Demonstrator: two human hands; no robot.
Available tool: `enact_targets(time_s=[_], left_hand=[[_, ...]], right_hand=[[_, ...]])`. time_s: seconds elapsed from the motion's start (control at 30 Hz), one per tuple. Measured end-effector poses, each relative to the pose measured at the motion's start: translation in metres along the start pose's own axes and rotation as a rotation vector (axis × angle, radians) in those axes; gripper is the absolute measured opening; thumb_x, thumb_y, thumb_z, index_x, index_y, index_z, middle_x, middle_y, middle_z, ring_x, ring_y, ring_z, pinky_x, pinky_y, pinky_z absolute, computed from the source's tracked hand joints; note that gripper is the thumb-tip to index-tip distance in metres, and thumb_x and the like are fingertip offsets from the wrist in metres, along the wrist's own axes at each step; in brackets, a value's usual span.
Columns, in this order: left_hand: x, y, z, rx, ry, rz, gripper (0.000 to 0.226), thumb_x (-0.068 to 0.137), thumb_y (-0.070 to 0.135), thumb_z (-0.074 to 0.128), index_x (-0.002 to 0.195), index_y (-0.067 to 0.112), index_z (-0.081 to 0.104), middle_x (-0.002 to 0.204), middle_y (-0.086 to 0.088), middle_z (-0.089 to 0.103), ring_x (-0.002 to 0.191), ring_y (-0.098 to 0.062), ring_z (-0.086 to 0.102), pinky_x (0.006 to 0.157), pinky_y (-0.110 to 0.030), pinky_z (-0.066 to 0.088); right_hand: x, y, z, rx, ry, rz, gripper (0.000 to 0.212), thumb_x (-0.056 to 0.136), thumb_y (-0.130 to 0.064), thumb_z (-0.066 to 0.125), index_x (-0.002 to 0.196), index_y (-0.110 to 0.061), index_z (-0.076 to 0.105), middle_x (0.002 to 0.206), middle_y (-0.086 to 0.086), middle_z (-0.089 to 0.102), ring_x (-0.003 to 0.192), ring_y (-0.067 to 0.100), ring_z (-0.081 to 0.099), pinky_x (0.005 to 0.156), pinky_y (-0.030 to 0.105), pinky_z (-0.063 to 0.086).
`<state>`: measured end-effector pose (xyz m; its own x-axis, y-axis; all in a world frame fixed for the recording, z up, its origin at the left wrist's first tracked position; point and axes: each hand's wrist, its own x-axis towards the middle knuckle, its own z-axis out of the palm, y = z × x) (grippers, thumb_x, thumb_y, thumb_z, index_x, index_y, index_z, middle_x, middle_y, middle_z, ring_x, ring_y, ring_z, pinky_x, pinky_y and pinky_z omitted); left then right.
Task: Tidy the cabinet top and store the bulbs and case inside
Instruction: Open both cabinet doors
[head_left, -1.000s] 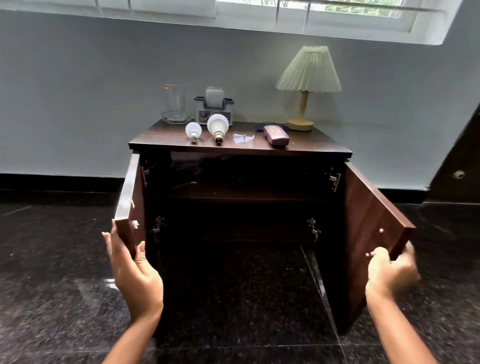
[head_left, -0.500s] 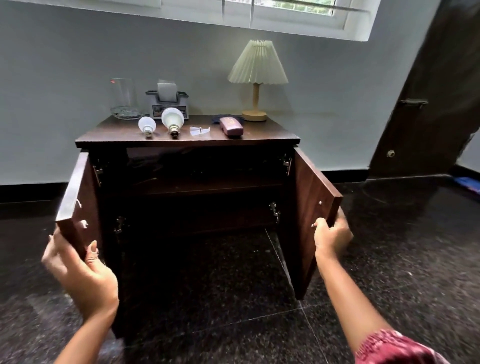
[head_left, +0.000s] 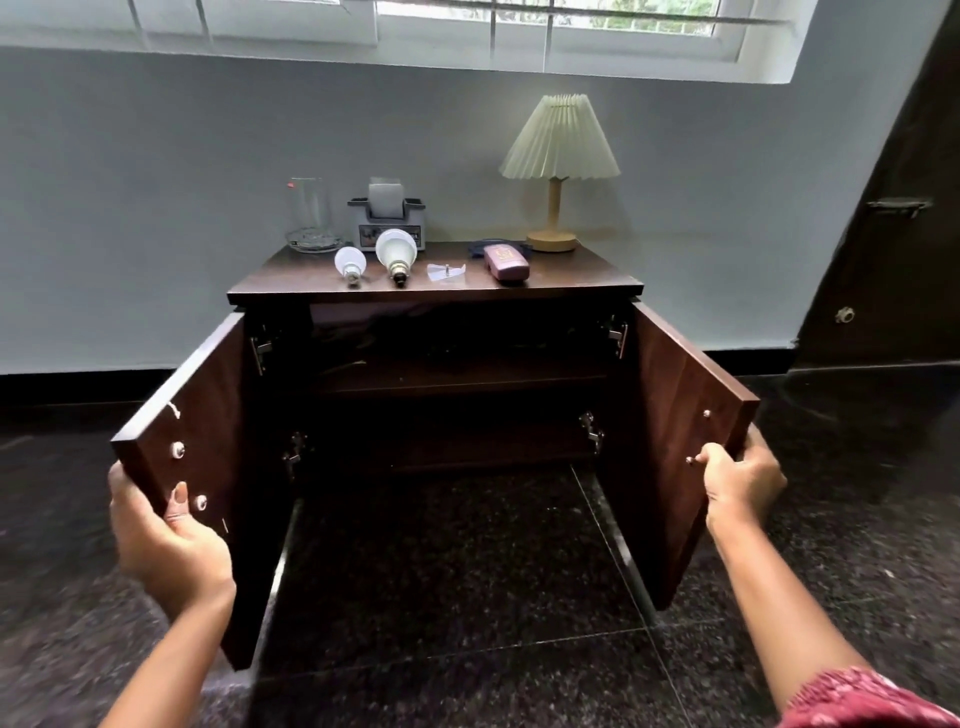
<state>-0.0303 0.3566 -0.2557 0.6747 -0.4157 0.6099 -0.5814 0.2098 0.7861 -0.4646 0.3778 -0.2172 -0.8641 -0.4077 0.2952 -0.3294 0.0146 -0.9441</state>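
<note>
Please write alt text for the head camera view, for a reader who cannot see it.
A person's left hand and right hand hold both cabinet doors open. On the cabinet top lie two bulbs, a pink case, a lamp and a glass vase.

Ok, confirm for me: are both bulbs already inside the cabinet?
No, the small bulb and large bulb lie on the cabinet top.

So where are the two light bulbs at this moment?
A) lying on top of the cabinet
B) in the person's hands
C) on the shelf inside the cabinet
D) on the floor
A: both light bulbs lie on the cabinet top, while the left hand and the right hand each grip an open door.
</note>
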Motion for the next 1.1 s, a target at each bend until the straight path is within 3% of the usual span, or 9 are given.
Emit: enact_targets(time_s=[0.13,0.3,0.37,0.43,0.53,0.67,0.73,0.87,1.1], left_hand=[[0.006,-0.007,0.000,-0.004,0.038,-0.018,0.044,0.093,0.010,0.043,0.136,0.002,0.036,0.132,-0.031,0.047,0.121,-0.044,0.045,0.105,-0.039,0.032],[0.007,-0.006,0.003,-0.065,0.073,-0.033,0.049,0.092,0.009,0.040,0.140,0.008,0.030,0.137,-0.024,0.044,0.126,-0.035,0.041,0.102,-0.006,0.020],[0.010,-0.009,0.006,-0.075,0.102,-0.054,0.052,0.091,0.005,0.039,0.141,0.009,0.028,0.141,-0.021,0.041,0.130,-0.032,0.038,0.102,0.001,0.015],[0.013,-0.009,0.008,-0.083,0.120,-0.054,0.054,0.090,0.003,0.038,0.142,0.009,0.025,0.144,-0.019,0.036,0.134,-0.030,0.034,0.104,-0.001,0.014],[0.011,-0.003,0.009,-0.089,0.106,-0.024,0.055,0.090,-0.001,0.039,0.142,0.002,0.021,0.147,-0.019,0.029,0.136,-0.026,0.028,0.104,0.000,0.015],[0.014,-0.001,0.007,0.045,0.139,0.143,0.059,0.087,0.002,0.043,0.141,-0.003,0.019,0.149,-0.022,0.021,0.139,-0.030,0.018,0.118,-0.026,0.009],[0.015,0.002,0.010,0.112,0.136,0.263,0.059,0.086,-0.001,0.046,0.140,-0.002,0.022,0.148,-0.019,0.020,0.140,-0.025,0.014,0.118,-0.033,0.007],[0.016,0.023,0.029,0.102,0.050,0.467,0.051,0.085,-0.005,0.050,0.134,0.003,0.038,0.145,-0.011,0.023,0.139,-0.004,0.007,0.117,-0.034,0.011],[0.039,0.066,0.081,-0.008,-0.257,0.528,0.044,0.083,-0.002,0.053,0.123,0.015,0.050,0.135,-0.006,0.042,0.124,-0.008,0.032,0.106,-0.016,0.016]], right_hand=[[0.011,0.007,-0.002,0.009,0.017,-0.005,0.042,0.049,-0.013,0.050,0.088,-0.008,0.065,0.072,0.009,0.060,0.069,0.022,0.051,0.073,0.041,0.049],[0.021,0.013,-0.004,0.047,0.002,0.006,0.037,0.048,-0.008,0.049,0.082,-0.007,0.064,0.052,-0.011,0.053,0.069,0.024,0.050,0.060,0.029,0.040],[0.022,0.014,-0.003,0.050,0.017,0.011,0.037,0.052,-0.006,0.049,0.086,-0.007,0.063,0.061,-0.006,0.063,0.073,0.026,0.053,0.069,0.036,0.045],[0.020,0.015,-0.001,0.023,0.044,0.007,0.038,0.058,-0.005,0.050,0.093,-0.008,0.062,0.087,0.018,0.069,0.082,0.034,0.059,0.079,0.043,0.047],[0.013,0.011,0.002,0.000,0.076,0.035,0.050,0.063,-0.008,0.046,0.111,-0.013,0.057,0.110,0.022,0.065,0.099,0.039,0.058,0.087,0.042,0.045],[0.001,-0.002,0.015,0.070,0.145,-0.100,0.075,0.061,-0.012,0.045,0.135,-0.012,0.033,0.137,0.019,0.043,0.125,0.031,0.041,0.108,0.043,0.030],[-0.004,-0.011,0.023,0.022,0.216,-0.187,0.079,0.058,-0.015,0.047,0.135,-0.012,0.029,0.140,0.016,0.033,0.129,0.030,0.030,0.109,0.049,0.020],[-0.012,-0.032,0.040,-0.015,0.262,-0.308,0.075,0.061,-0.023,0.045,0.133,-0.025,0.026,0.141,0.010,0.030,0.131,0.026,0.026,0.110,0.052,0.019],[-0.014,-0.068,0.077,-0.015,0.149,-0.488,0.063,0.067,-0.024,0.043,0.129,-0.026,0.029,0.139,0.010,0.034,0.131,0.026,0.029,0.109,0.050,0.021]])
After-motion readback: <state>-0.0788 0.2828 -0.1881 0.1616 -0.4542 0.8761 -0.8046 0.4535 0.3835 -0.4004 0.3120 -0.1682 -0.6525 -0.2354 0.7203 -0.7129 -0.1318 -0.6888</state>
